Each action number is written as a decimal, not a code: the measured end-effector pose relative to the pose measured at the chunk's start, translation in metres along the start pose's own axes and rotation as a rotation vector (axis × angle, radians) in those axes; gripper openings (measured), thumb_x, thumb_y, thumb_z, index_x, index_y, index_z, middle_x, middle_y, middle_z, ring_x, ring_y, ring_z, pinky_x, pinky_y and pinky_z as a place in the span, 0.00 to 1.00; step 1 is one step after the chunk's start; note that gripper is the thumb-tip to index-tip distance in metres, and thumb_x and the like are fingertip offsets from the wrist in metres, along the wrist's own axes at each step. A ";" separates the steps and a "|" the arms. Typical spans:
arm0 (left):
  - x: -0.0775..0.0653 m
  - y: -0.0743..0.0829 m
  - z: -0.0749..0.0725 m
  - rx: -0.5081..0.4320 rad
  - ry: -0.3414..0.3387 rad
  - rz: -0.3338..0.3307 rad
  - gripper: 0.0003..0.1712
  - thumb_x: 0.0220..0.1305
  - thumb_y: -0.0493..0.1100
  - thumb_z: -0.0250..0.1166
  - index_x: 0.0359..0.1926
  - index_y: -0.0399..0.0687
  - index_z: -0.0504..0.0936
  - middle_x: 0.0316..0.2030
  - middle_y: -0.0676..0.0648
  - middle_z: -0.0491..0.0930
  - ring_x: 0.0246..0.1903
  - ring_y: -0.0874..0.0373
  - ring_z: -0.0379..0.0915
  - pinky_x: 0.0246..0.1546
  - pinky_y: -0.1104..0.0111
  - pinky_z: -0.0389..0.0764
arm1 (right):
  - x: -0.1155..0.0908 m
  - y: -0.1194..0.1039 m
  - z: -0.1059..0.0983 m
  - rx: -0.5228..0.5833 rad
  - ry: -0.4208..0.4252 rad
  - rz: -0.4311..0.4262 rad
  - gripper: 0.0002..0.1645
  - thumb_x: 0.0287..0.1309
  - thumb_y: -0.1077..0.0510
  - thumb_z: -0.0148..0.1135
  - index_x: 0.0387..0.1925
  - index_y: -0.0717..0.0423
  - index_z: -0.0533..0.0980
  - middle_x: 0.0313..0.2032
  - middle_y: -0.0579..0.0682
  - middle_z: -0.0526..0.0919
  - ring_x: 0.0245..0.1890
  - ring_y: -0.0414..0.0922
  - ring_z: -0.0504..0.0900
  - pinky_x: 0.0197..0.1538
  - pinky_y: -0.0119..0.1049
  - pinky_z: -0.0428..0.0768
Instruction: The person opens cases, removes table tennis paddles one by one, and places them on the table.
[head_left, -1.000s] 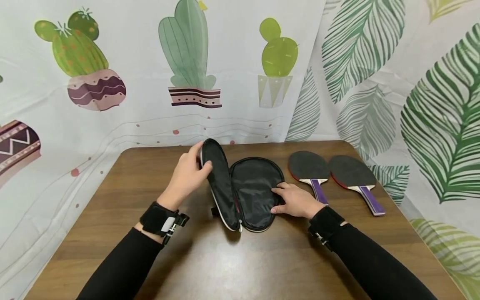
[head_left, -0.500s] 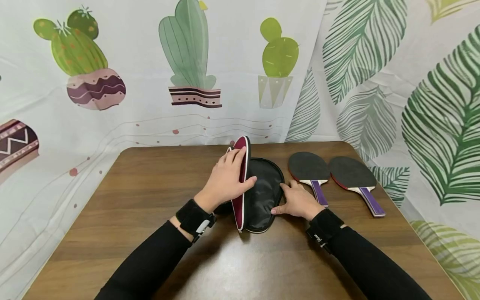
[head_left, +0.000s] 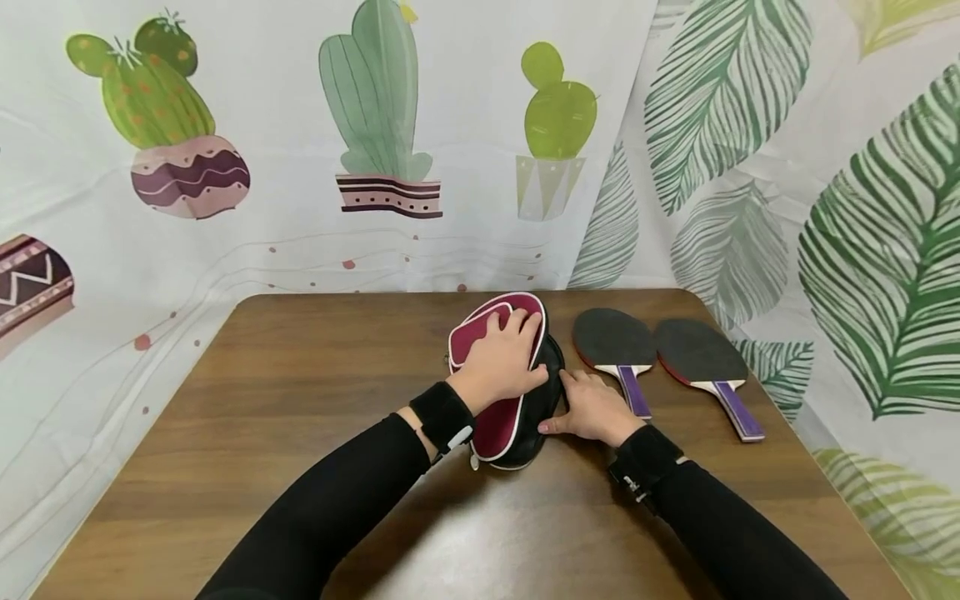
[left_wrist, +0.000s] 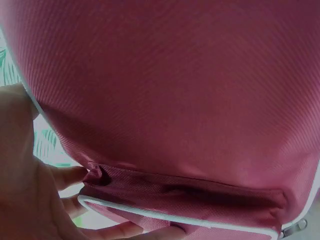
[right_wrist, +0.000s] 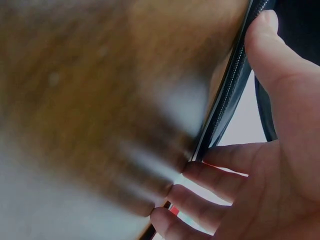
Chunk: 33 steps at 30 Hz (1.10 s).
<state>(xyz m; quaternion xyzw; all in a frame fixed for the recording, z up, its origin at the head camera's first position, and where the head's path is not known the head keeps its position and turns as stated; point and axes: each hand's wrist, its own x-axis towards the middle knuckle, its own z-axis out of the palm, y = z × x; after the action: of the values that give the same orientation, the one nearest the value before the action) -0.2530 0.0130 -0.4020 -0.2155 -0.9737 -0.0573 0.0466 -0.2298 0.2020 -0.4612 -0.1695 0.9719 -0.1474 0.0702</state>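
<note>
A table tennis paddle case lies mid-table in the head view, its red, white-piped cover tilted over its black lower half. My left hand rests on the cover with spread fingers, the thumb reaching past its right edge. In the left wrist view, fingertips touch the front pocket. My right hand touches the lower half's right rim with fairly straight fingers. Its thumb lies against the zipper edge in the right wrist view, and its fingertips meet the tabletop. The case's inside is hidden.
Two paddles with black faces and purple handles, a nearer-to-case paddle and an outer paddle, lie right of my right hand. The wooden table ends at a printed cloth backdrop.
My left hand has swung the case's cover from standing up at the left over to the right, down onto the lower half. The right hand has stayed at the rim.
</note>
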 end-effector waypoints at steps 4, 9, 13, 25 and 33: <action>0.007 0.009 0.004 0.075 -0.085 0.020 0.48 0.67 0.70 0.55 0.79 0.56 0.54 0.76 0.47 0.56 0.72 0.38 0.54 0.48 0.47 0.83 | -0.001 0.002 -0.001 0.030 0.012 -0.001 0.69 0.41 0.27 0.75 0.71 0.68 0.62 0.67 0.66 0.69 0.67 0.65 0.67 0.65 0.59 0.70; 0.008 0.011 0.012 0.159 -0.138 0.063 0.41 0.71 0.72 0.45 0.76 0.57 0.62 0.75 0.50 0.58 0.70 0.41 0.58 0.51 0.47 0.81 | -0.003 -0.001 0.004 0.055 0.046 0.012 0.75 0.36 0.29 0.79 0.74 0.68 0.56 0.66 0.69 0.70 0.66 0.65 0.69 0.64 0.59 0.71; 0.013 0.012 0.013 0.264 -0.160 0.113 0.35 0.74 0.68 0.47 0.74 0.60 0.67 0.74 0.52 0.60 0.67 0.45 0.61 0.55 0.48 0.79 | -0.002 -0.003 0.001 0.049 0.080 0.021 0.78 0.34 0.31 0.81 0.77 0.62 0.51 0.66 0.68 0.71 0.65 0.64 0.71 0.62 0.60 0.73; 0.016 0.006 0.030 0.277 -0.195 0.154 0.31 0.67 0.62 0.63 0.66 0.56 0.76 0.65 0.45 0.67 0.58 0.47 0.69 0.55 0.56 0.79 | -0.003 -0.004 -0.002 0.006 0.065 -0.011 0.62 0.41 0.35 0.80 0.73 0.57 0.64 0.64 0.64 0.73 0.64 0.61 0.73 0.62 0.56 0.74; 0.001 -0.005 0.033 0.153 -0.168 0.214 0.31 0.65 0.56 0.67 0.67 0.54 0.75 0.66 0.42 0.64 0.61 0.45 0.68 0.58 0.58 0.78 | -0.007 -0.007 -0.006 0.022 -0.006 -0.046 0.47 0.54 0.52 0.74 0.71 0.63 0.65 0.65 0.65 0.71 0.65 0.63 0.71 0.65 0.55 0.71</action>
<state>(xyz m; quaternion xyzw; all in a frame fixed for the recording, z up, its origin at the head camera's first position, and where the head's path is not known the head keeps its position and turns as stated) -0.2578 0.0130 -0.4355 -0.3181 -0.9471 0.0403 -0.0128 -0.2220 0.1994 -0.4531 -0.1915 0.9659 -0.1589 0.0718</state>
